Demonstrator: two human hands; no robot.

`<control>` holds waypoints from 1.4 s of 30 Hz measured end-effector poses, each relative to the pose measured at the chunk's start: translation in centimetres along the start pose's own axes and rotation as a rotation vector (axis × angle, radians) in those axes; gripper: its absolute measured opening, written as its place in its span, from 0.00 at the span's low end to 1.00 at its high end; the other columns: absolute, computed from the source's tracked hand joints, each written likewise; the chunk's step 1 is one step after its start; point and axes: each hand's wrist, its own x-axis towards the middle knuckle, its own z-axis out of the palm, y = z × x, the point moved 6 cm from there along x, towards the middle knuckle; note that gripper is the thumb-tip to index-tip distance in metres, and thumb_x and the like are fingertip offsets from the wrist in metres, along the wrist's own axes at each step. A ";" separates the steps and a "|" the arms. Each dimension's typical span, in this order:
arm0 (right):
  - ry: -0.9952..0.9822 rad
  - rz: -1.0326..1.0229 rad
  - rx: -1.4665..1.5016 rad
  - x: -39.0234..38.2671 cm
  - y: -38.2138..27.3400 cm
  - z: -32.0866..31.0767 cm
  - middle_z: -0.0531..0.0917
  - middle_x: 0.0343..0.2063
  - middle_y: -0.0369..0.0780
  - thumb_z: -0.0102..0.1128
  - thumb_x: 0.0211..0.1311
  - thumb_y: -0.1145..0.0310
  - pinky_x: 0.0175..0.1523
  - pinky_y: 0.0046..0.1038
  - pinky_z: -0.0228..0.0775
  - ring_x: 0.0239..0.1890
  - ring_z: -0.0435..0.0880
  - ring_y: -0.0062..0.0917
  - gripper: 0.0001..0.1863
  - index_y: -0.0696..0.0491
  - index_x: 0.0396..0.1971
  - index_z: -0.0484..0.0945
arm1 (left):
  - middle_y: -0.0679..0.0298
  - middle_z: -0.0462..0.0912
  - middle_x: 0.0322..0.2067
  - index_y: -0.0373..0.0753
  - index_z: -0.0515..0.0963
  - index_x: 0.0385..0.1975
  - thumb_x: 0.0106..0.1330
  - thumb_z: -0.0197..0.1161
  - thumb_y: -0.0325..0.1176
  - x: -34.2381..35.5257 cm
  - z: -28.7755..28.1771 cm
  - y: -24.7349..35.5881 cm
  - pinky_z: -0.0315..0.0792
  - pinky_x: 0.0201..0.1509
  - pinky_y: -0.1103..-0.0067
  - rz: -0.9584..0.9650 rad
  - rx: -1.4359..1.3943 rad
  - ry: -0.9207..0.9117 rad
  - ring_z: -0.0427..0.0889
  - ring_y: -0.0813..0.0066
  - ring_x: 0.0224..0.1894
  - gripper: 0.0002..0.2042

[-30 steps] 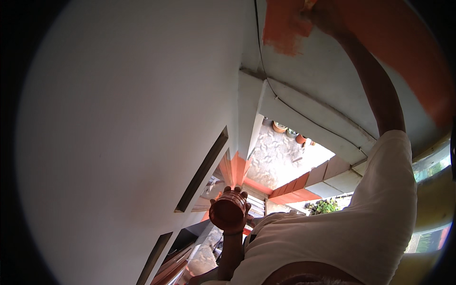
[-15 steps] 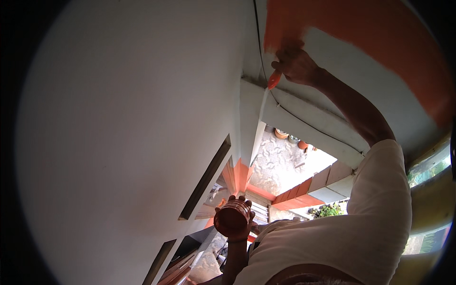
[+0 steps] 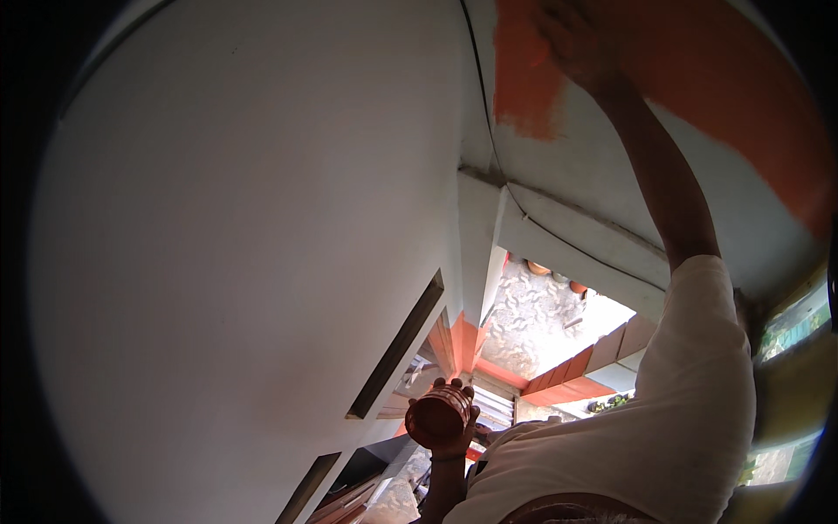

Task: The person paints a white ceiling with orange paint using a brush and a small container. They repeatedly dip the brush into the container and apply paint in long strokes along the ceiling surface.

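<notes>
My right hand [image 3: 576, 48] is raised high at the top right against the orange-painted surface [image 3: 733, 105], closed round a paintbrush [image 3: 539, 57] that is blurred and mostly hidden by the fingers and shadow. Patchy orange paint meets pale, unpainted grey surface [image 3: 594, 157] beside my wrist. Low at the centre, my left hand [image 3: 463, 428] grips a round orange-stained paint container [image 3: 435, 417], fingers wrapped round its side. A thin dark cable [image 3: 576, 249] runs along the corner and the ledge between the walls.
A large white wall [image 3: 227, 227] with dark narrow slots [image 3: 393, 345] fills the left. Far below are a patterned paved yard [image 3: 532, 323] with pots [image 3: 559, 275], red-tiled edging [image 3: 576, 367] and plants [image 3: 611, 402]. A curved yellow band and bright openings line the right rim.
My right hand dipped lower half a second ago and is now back up on the orange paint. The view has shifted, with the scene and my left hand sitting lower and further right.
</notes>
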 end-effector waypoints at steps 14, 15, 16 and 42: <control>-0.202 0.330 0.518 -9.6 -7.6 -0.6 0.87 0.44 0.37 0.73 0.55 0.78 0.47 0.27 0.82 0.43 0.89 0.27 0.16 0.48 0.44 0.86 | 0.47 0.69 0.67 0.42 0.66 0.72 0.73 0.57 0.64 -0.5 2.5 -1.2 0.77 0.65 0.46 0.028 0.055 0.036 0.66 0.45 0.69 0.37; -0.184 0.460 0.709 -11.1 -8.9 -2.1 0.87 0.43 0.38 0.72 0.58 0.80 0.46 0.26 0.82 0.41 0.89 0.25 0.15 0.49 0.44 0.86 | 0.47 0.68 0.67 0.42 0.66 0.72 0.73 0.57 0.64 -0.7 2.1 -1.2 0.77 0.65 0.46 0.037 0.044 0.048 0.66 0.45 0.69 0.37; -0.035 0.646 0.808 -12.4 -9.5 -4.1 0.88 0.41 0.38 0.72 0.59 0.81 0.46 0.26 0.83 0.40 0.90 0.25 0.13 0.51 0.43 0.85 | 0.47 0.68 0.68 0.42 0.66 0.72 0.73 0.57 0.64 -0.9 1.9 -1.2 0.77 0.65 0.46 0.049 0.035 0.059 0.65 0.45 0.70 0.37; -1.210 1.314 1.428 -37.9 -45.4 -19.8 0.87 0.32 0.40 0.74 0.61 0.61 0.37 0.39 0.81 0.32 0.89 0.40 0.09 0.48 0.35 0.85 | 0.59 0.74 0.60 0.47 0.74 0.66 0.67 0.70 0.55 -1.1 -1.4 1.9 0.78 0.53 0.64 0.078 0.157 0.197 0.72 0.60 0.60 0.31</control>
